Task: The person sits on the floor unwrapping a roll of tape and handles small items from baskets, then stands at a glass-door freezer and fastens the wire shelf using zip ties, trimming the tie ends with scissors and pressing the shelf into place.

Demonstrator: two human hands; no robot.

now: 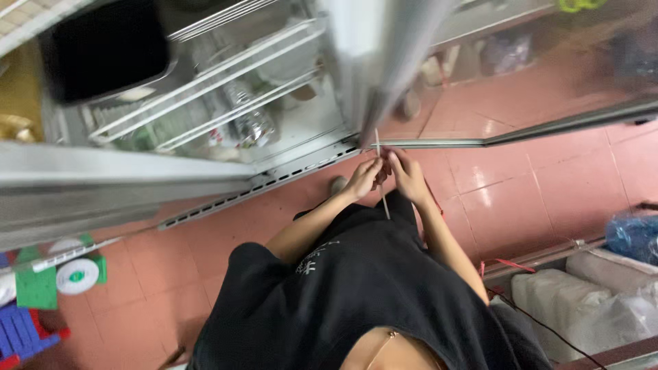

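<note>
I look down my black shirt at both hands, held together in front of me above the pink tiled floor (521, 171). My left hand (362, 179) and my right hand (409, 177) both pinch a thin pale stick (385, 204). It runs from just below the open fridge door's lower corner (373, 116) down past my wrists. The fingertips meet around the stick's middle, and what lies between them is too small to make out.
An open fridge (226, 103) with white wire shelves and plastic bottles fills the upper left. Its metal door edge (397, 55) hangs over my hands. At the right lie white sacks (582, 301), a blue bag (634, 236) and a black cable. At the lower left are a blue-and-red stool (24, 332) and green-and-white items.
</note>
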